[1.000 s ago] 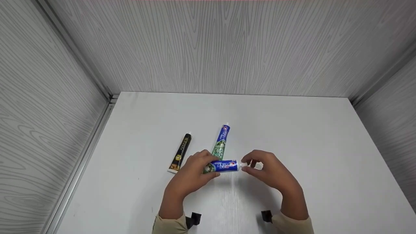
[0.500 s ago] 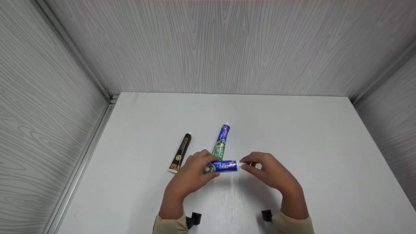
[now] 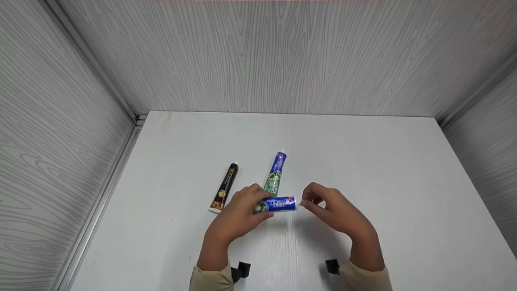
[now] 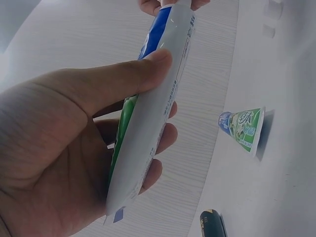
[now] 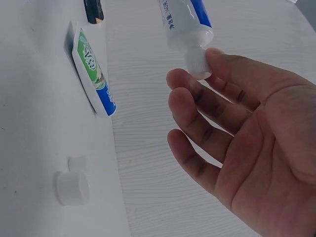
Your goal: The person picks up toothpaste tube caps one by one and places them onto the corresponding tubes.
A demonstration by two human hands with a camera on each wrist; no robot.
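Observation:
My left hand [image 3: 242, 210] grips a blue, green and white toothpaste tube [image 3: 282, 204], thumb on one side and fingers round the other. The tube lies level above the table, its capped end toward the right. There my right hand [image 3: 335, 206] pinches the small white cap [image 5: 198, 61] between thumb and index finger, its other fingers loosely bent. Just beyond the held tube a second blue and green toothpaste tube [image 3: 276, 173] lies on the table, its lower end partly hidden. Left of it lies a black and gold tube [image 3: 224, 188].
All this is over a white table [image 3: 363, 153] with grained panels [image 3: 258, 56] behind and at both sides. In the right wrist view a short white cylinder [image 5: 72, 187] and a smaller white piece [image 5: 77, 163] stand on the table.
The right fingers have closed in on the cap from a wider spread, then shifted slightly at it. The left hand and its tube have stayed nearly still.

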